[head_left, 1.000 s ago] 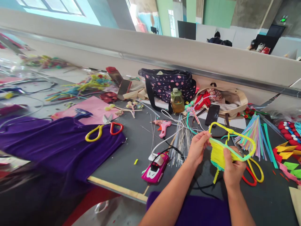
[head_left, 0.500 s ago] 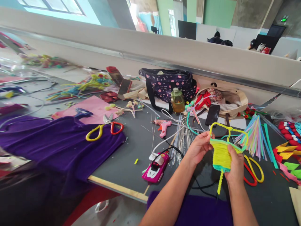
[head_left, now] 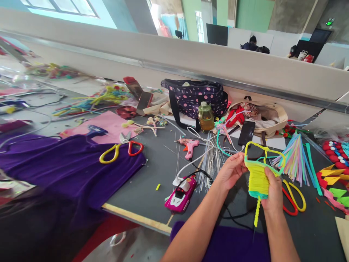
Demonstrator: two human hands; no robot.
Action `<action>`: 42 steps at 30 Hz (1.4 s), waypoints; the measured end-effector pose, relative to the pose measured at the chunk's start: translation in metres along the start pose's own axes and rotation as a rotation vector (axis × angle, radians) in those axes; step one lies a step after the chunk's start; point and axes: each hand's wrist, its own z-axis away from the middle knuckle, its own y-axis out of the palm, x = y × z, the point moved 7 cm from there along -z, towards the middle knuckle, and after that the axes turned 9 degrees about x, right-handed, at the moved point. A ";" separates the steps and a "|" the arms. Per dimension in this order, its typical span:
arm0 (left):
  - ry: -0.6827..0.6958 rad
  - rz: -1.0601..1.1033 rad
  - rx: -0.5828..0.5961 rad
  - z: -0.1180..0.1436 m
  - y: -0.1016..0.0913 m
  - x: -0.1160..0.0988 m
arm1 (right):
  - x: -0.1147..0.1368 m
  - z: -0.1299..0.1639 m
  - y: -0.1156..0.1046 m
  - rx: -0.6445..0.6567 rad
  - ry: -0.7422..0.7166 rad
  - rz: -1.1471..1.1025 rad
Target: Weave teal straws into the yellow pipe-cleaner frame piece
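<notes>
Your two hands meet over the near right part of the surface (head_left: pixel 152 171), both closed on the same thing: a small woven piece of yellow pipe cleaners (head_left: pixel 257 178) with a teal edge. Your left hand (head_left: pixel 231 169) pinches its upper left corner between thumb and fingertips, which seems to keep the weave taut. Your right hand (head_left: pixel 272 193) wraps the lower right side from behind, thumb on the front, steadying the body of the piece. A loop of yellow and teal stem (head_left: pixel 265 151) arches over the top, and a loose yellow tail (head_left: pixel 256 216) hangs down below your right hand, free of the surface. The piece is held up in the air, tilted toward you, probably so that you can see the rows.

Just right of your right hand lie scissors with red and yellow handles (head_left: pixel 296 198), within easy reach. Beyond your hands a fan of pastel pipe cleaners (head_left: pixel 293 156) is spread out, and a black phone (head_left: pixel 246 133) rests against a beige bag (head_left: pixel 272 116). Left of your left hand lies a bundle of thin wires (head_left: pixel 211 163), then a pink glue gun (head_left: pixel 190 146) and a pink toy car (head_left: pixel 181 193). Farther left, a second pair of scissors (head_left: pixel 120 149) sits on purple cloth (head_left: pixel 68 167). A dotted bag (head_left: pixel 195 96) and a bottle (head_left: pixel 205 116) stand at the back.
</notes>
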 end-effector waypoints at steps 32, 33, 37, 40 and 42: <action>-0.105 0.135 0.212 0.011 0.031 -0.002 | -0.034 -0.019 0.013 0.403 0.312 -0.016; -0.096 0.131 0.225 0.011 0.032 -0.003 | -0.032 -0.017 0.016 0.412 0.302 -0.008; -0.057 0.127 0.254 0.010 0.032 -0.003 | -0.026 -0.011 0.020 0.361 0.228 -0.013; -0.020 0.088 0.188 0.006 0.022 -0.002 | -0.024 -0.011 0.013 0.263 0.188 -0.049; -0.009 -0.004 0.129 0.002 0.014 -0.001 | -0.020 -0.014 0.005 0.173 0.136 -0.060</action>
